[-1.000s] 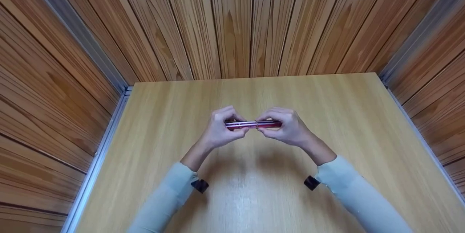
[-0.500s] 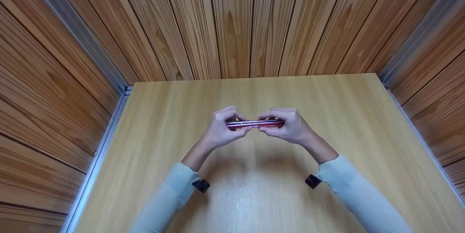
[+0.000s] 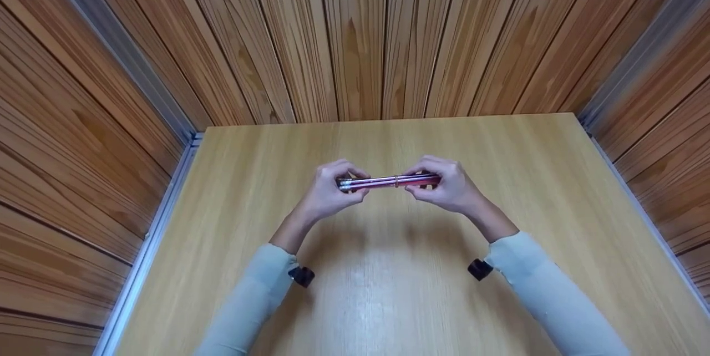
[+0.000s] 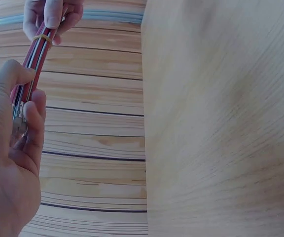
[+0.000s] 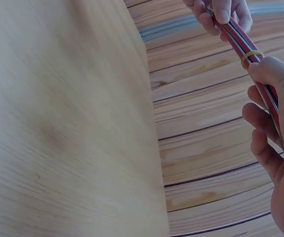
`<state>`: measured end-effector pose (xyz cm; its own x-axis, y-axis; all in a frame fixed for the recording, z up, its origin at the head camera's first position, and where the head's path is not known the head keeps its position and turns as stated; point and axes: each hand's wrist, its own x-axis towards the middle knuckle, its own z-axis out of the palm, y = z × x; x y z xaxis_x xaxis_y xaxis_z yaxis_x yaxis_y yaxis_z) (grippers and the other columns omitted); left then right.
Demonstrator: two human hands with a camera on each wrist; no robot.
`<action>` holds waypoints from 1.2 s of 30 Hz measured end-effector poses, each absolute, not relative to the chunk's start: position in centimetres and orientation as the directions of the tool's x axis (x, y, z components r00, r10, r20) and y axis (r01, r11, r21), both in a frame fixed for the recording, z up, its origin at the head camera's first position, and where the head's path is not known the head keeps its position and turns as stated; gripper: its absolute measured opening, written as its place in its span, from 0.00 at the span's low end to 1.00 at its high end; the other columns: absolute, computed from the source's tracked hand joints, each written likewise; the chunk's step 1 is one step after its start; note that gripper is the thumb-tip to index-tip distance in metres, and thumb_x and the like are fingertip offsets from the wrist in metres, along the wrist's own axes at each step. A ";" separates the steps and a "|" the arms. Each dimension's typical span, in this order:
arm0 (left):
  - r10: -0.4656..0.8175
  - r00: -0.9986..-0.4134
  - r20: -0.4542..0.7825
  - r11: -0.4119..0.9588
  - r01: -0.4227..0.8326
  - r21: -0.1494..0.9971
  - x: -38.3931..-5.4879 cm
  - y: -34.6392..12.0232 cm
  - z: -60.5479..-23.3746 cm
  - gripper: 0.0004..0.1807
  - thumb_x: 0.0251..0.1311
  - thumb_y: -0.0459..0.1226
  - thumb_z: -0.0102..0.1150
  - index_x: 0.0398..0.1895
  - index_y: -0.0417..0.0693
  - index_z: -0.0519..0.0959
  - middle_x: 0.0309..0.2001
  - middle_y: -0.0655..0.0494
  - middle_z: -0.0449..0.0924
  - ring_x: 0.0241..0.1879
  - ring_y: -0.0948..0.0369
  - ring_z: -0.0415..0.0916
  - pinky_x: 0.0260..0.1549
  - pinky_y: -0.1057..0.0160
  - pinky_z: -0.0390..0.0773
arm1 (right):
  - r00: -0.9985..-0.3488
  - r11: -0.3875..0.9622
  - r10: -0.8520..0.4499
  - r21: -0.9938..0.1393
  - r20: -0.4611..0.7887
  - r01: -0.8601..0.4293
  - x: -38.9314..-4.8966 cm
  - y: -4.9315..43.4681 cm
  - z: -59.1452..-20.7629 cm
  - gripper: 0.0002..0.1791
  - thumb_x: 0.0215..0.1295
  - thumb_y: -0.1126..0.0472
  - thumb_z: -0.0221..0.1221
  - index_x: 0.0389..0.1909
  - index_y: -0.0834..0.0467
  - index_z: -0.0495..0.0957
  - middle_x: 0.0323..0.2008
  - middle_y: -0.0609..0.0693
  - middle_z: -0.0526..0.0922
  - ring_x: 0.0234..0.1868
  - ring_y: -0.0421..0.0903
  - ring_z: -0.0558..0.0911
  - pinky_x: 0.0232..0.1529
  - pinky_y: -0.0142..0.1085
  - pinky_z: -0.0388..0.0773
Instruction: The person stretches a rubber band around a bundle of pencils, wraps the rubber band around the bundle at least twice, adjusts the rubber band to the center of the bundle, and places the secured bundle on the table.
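A bundle of red and dark striped pencils (image 3: 377, 182) is held level above the table, stretched between both hands. A yellowish rubber band (image 5: 252, 54) goes round it near the right hand. My left hand (image 3: 327, 192) pinches the left end between thumb and fingers; metal-like ferrules and pale eraser tips (image 4: 18, 122) show there. With thumb and fingers, my right hand (image 3: 448, 187) grips the other end, its thumb close to the band in the right wrist view. The far right tips of the pencils are hidden by that hand.
Below the hands spreads a light wooden table (image 3: 249, 162). Wood-plank walls (image 3: 355, 40) enclose it at the back and both sides, with grey metal rails (image 3: 147, 245) along the side edges. Small black wrist cameras (image 3: 480, 269) hang at the sleeve cuffs.
My hands have drawn slightly apart along the pencils, the left one leftward and the right one rightward. More of the bundle and its eraser ends now show, and it tilts slightly up at the right.
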<state>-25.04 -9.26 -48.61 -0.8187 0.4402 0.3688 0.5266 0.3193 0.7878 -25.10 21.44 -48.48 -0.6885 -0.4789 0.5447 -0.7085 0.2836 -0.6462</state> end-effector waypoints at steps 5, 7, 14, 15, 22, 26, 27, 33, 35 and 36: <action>0.400 -0.866 0.299 0.359 0.448 0.819 -26.0 -9.1 -49.7 0.11 0.67 0.32 0.78 0.50 0.43 0.91 0.48 0.45 0.90 0.43 0.56 0.84 0.44 0.68 0.82 | -0.772 0.329 -0.446 -0.720 0.452 -0.611 -25.8 21.4 -49.7 0.15 0.65 0.74 0.76 0.50 0.59 0.93 0.42 0.58 0.87 0.34 0.49 0.83 0.37 0.22 0.79; 0.390 -0.884 0.260 0.375 0.410 0.832 -26.5 -9.1 -50.3 0.10 0.68 0.32 0.78 0.50 0.43 0.91 0.48 0.46 0.90 0.44 0.57 0.83 0.44 0.67 0.82 | -0.807 0.355 -0.434 -0.747 0.401 -0.562 -26.1 21.3 -50.4 0.16 0.66 0.73 0.75 0.52 0.58 0.93 0.44 0.57 0.87 0.37 0.48 0.83 0.38 0.24 0.80; 0.374 -0.924 0.075 0.386 0.229 0.894 -27.9 -9.5 -52.8 0.11 0.70 0.30 0.74 0.53 0.47 0.92 0.49 0.47 0.91 0.44 0.59 0.81 0.44 0.65 0.80 | -0.894 0.423 -0.370 -0.810 0.253 -0.405 -26.8 21.2 -53.0 0.15 0.70 0.70 0.74 0.56 0.57 0.93 0.48 0.58 0.88 0.43 0.46 0.83 0.44 0.28 0.82; 0.368 -0.928 0.057 0.384 0.208 0.900 -28.0 -9.6 -53.1 0.11 0.70 0.29 0.73 0.52 0.47 0.92 0.49 0.47 0.91 0.43 0.58 0.80 0.44 0.65 0.79 | -0.900 0.426 -0.364 -0.816 0.239 -0.389 -26.8 21.2 -53.4 0.15 0.70 0.70 0.74 0.56 0.58 0.93 0.48 0.58 0.88 0.43 0.45 0.84 0.44 0.28 0.82; 0.342 -0.940 -0.012 0.418 0.141 0.897 -28.3 -9.8 -54.8 0.12 0.72 0.28 0.72 0.54 0.47 0.92 0.49 0.48 0.91 0.45 0.59 0.80 0.47 0.64 0.78 | -0.912 0.451 -0.358 -0.818 0.199 -0.356 -27.2 21.3 -55.6 0.16 0.71 0.69 0.73 0.58 0.57 0.92 0.52 0.57 0.92 0.49 0.46 0.87 0.50 0.25 0.81; 0.334 -0.942 -0.037 0.459 0.128 0.879 -28.4 -9.7 -55.7 0.15 0.71 0.26 0.70 0.56 0.47 0.92 0.52 0.47 0.92 0.47 0.58 0.81 0.49 0.62 0.79 | -0.919 0.478 -0.351 -0.809 0.182 -0.343 -27.4 21.4 -56.7 0.16 0.72 0.70 0.72 0.58 0.58 0.92 0.53 0.58 0.91 0.52 0.49 0.87 0.53 0.26 0.80; 0.328 -0.943 -0.048 0.469 0.119 0.875 -28.4 -9.7 -55.9 0.15 0.71 0.25 0.70 0.56 0.47 0.92 0.52 0.47 0.92 0.47 0.57 0.81 0.50 0.62 0.79 | -0.921 0.488 -0.349 -0.806 0.172 -0.336 -27.4 21.4 -57.0 0.16 0.72 0.70 0.72 0.58 0.58 0.92 0.54 0.58 0.91 0.53 0.49 0.87 0.54 0.26 0.79; 0.289 -0.949 -0.128 0.517 0.042 0.855 -28.5 -9.5 -57.1 0.17 0.72 0.25 0.69 0.56 0.52 0.93 0.56 0.51 0.91 0.53 0.54 0.81 0.58 0.55 0.81 | -0.934 0.538 -0.347 -0.797 0.088 -0.274 -27.5 21.5 -58.0 0.16 0.75 0.66 0.72 0.60 0.55 0.92 0.56 0.55 0.91 0.57 0.51 0.86 0.59 0.33 0.80; 0.285 -0.947 -0.149 0.526 0.025 0.850 -28.4 -9.5 -57.4 0.17 0.72 0.25 0.69 0.56 0.53 0.93 0.57 0.51 0.91 0.55 0.53 0.81 0.61 0.53 0.81 | -0.936 0.550 -0.345 -0.794 0.067 -0.259 -27.6 21.4 -58.4 0.15 0.75 0.66 0.72 0.60 0.55 0.92 0.56 0.55 0.91 0.58 0.53 0.86 0.61 0.37 0.80; 0.286 -0.946 -0.154 0.531 0.023 0.847 -28.5 -9.4 -57.5 0.17 0.72 0.25 0.69 0.56 0.53 0.93 0.57 0.51 0.91 0.55 0.53 0.81 0.62 0.52 0.81 | -0.938 0.555 -0.342 -0.793 0.057 -0.251 -27.6 21.4 -58.6 0.15 0.75 0.66 0.72 0.60 0.55 0.92 0.56 0.55 0.91 0.58 0.53 0.86 0.62 0.39 0.80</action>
<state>-28.45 -9.43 -57.55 -0.9458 0.2861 -0.1535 0.0230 0.5306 0.8473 -27.60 21.44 -58.56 -0.9380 -0.3418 0.0573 -0.2508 0.5553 -0.7929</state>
